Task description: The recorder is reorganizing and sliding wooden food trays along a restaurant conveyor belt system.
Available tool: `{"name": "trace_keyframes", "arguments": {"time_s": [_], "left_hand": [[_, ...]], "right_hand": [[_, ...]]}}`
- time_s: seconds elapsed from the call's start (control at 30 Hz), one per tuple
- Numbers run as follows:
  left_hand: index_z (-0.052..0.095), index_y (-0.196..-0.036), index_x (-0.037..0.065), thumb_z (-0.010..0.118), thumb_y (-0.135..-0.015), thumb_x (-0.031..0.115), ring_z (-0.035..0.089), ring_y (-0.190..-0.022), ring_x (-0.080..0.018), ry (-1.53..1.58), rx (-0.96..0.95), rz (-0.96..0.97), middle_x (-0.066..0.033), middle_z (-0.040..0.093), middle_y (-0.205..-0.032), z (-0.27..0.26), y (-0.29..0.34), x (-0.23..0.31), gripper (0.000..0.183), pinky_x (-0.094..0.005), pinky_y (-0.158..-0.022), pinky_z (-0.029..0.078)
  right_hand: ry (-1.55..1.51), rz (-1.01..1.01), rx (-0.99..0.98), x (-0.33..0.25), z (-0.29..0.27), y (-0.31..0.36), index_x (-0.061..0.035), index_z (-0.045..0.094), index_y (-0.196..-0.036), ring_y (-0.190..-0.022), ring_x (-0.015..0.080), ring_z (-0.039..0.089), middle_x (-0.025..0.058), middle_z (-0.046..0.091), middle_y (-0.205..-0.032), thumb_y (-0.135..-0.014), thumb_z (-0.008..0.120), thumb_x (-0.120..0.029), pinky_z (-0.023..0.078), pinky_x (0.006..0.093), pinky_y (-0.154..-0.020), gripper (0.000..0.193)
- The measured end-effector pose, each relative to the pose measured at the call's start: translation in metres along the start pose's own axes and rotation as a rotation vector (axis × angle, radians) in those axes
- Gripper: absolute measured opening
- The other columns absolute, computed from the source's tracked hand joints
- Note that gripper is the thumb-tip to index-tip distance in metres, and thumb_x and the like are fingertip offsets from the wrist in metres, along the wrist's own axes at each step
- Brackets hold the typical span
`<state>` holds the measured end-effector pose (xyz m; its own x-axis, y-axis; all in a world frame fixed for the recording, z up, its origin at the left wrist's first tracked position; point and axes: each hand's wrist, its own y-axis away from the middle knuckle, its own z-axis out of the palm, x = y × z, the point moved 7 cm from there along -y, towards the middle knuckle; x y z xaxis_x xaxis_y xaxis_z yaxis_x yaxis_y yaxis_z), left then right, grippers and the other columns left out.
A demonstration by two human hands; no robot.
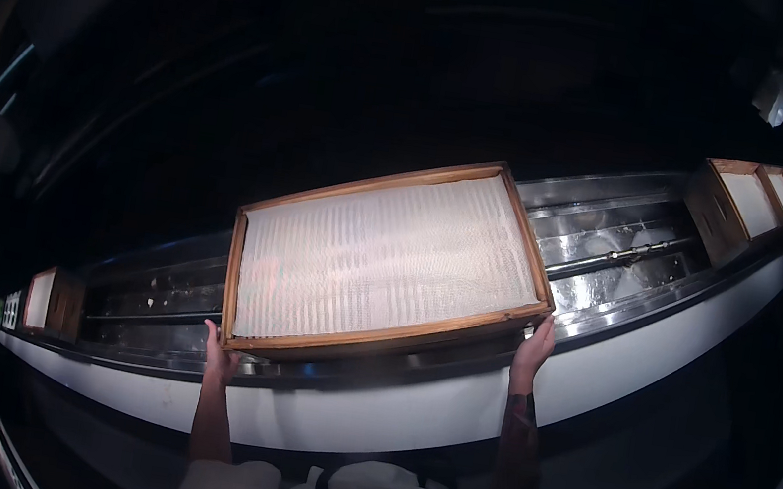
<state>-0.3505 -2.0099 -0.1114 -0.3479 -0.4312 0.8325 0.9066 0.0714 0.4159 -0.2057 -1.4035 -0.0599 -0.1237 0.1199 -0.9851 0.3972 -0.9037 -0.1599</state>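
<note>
A wide wooden box (pixel 390 254) with a brown rim and a pale, ridged white surface inside lies tilted across the middle of the view, above a metal trough. At its near left corner is my left hand (pixel 217 358), thumb up along the side and the other fingers partly hidden by the wood. My right hand (pixel 533 353) grips the near right corner, its fingertips against the frame. The underside of the box is hidden, so whether it rests on the trough I cannot tell.
The long shiny metal trough (pixel 594 298) has a rod (pixel 568 268) along its middle and a white front panel (pixel 365 431). Similar wooden boxes stand on it: one box (pixel 63 303) at the far left, another box (pixel 716 215) at the right. The surroundings are dark.
</note>
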Motion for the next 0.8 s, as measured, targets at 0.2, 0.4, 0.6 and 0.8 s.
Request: {"name": "trace_keyframes", "arguments": {"time_s": [0.2, 0.4, 0.6, 0.8], "left_hand": [[0.045, -0.125, 0.009, 0.019, -0.080, 0.073, 0.058, -0.080, -0.0117, -0.242, -0.315, -0.237, -0.0004, 0.062, -0.094, 0.053, 0.026, -0.001, 0.082, -0.0237, -0.072, 0.044], [0.040, -0.126, 0.001, 0.023, -0.083, 0.068, 0.054, -0.086, -0.0107, -0.062, -0.730, -0.248, -0.0023, 0.059, -0.102, 0.157, 0.049, -0.055, 0.082, -0.0251, -0.082, 0.040], [0.042, -0.123, 0.001, 0.026, -0.085, 0.065, 0.055, -0.082, -0.0105, 0.003, -0.683, -0.223, -0.0014, 0.059, -0.095, 0.154, 0.049, -0.053, 0.076, -0.0233, -0.077, 0.043], [0.055, -0.103, 0.003, 0.036, -0.089, 0.052, 0.059, -0.083, -0.0149, 0.118, -0.544, -0.191, -0.0047, 0.063, -0.091, 0.161, 0.045, -0.079, 0.055, -0.0268, -0.078, 0.045]], "right_hand": [[-0.232, 0.000, -0.013, -0.032, -0.038, -0.034, 0.0049, 0.052, -0.109, -0.094, 0.0139, 0.053, 0.0079, 0.057, -0.103, -0.097, 0.031, -0.029, 0.039, 0.0266, -0.085, 0.042], [0.094, -0.124, 0.074, -0.038, -0.106, -0.155, 0.0079, 0.049, -0.115, -0.104, 0.0187, 0.050, 0.0136, 0.055, -0.112, -0.096, 0.031, -0.030, 0.036, 0.0283, -0.090, 0.046], [-0.096, -0.095, 0.073, -0.026, -0.101, -0.141, 0.0111, 0.044, -0.120, -0.110, 0.0211, 0.048, 0.0176, 0.051, -0.119, -0.097, 0.030, -0.028, 0.035, 0.0287, -0.093, 0.048], [-0.064, -0.207, 0.090, -0.031, -0.110, -0.155, 0.0118, 0.047, -0.114, -0.106, 0.0202, 0.051, 0.0165, 0.054, -0.114, -0.096, 0.031, -0.022, 0.036, 0.0284, -0.092, 0.042]]}}
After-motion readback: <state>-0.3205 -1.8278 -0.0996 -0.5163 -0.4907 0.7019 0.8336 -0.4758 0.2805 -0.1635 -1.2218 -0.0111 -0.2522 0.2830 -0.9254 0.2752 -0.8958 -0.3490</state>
